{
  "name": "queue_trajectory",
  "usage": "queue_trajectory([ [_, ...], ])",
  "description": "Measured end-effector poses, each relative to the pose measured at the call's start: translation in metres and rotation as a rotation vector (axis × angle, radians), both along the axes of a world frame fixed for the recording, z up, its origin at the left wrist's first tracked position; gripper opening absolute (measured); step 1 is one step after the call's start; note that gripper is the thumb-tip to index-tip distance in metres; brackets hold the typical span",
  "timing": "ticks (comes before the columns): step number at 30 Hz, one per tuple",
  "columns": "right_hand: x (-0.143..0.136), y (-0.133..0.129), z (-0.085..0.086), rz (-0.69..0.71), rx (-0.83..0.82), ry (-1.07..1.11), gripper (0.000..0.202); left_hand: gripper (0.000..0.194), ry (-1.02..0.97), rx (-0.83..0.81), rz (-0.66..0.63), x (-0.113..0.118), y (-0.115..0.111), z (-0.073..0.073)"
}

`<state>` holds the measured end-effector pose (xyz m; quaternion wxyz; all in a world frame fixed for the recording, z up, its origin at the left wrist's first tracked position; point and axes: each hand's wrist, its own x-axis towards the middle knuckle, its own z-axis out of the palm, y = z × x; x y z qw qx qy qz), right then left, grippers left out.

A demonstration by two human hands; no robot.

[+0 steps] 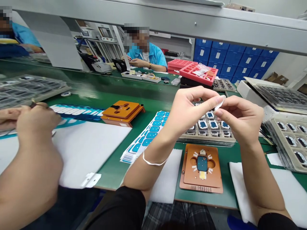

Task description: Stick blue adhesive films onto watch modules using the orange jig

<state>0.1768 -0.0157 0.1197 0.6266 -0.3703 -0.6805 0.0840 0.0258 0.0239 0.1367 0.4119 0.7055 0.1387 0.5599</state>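
Note:
My left hand [192, 102] and my right hand [242, 116] are raised together above the bench, fingertips pinched on a small white part [220, 103]. Fingers cover most of it, so its exact kind is hidden. Just beyond and below the hands lies a clear-topped tray [182, 138] of small white-rimmed parts with dark blue faces. Closer to me, an orange-brown fixture [187, 183] lies flat, with a dark blue rounded-square piece [202, 163] at its centre and white strips around it. Left of my left forearm are sheets of blue rounded stickers [151, 134].
A second orange fixture [122, 110] stands left of the sheets. A co-worker's hand [38, 118] works over white foam [96, 137] at left. Another tray [289, 140] is at right; red trays [199, 72] stand behind. A grey beam [168, 19] crosses overhead. Another person sits opposite.

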Motion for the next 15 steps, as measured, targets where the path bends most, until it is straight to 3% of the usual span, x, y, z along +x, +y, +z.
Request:
queue_trajectory([
  [8,-0.005,0.006,-0.006,-0.132,0.079,0.064,0.021,0.036,-0.025,-0.091,-0.065,0.006,0.011,-0.004],
  [12,-0.001,0.005,-0.002,-0.104,0.029,0.075,0.027,0.045,0.048,-0.138,-0.137,0.002,0.017,-0.003],
  [15,0.005,0.000,0.004,-0.021,-0.086,0.109,0.030,0.037,0.157,-0.126,-0.201,-0.006,0.019,0.001],
])
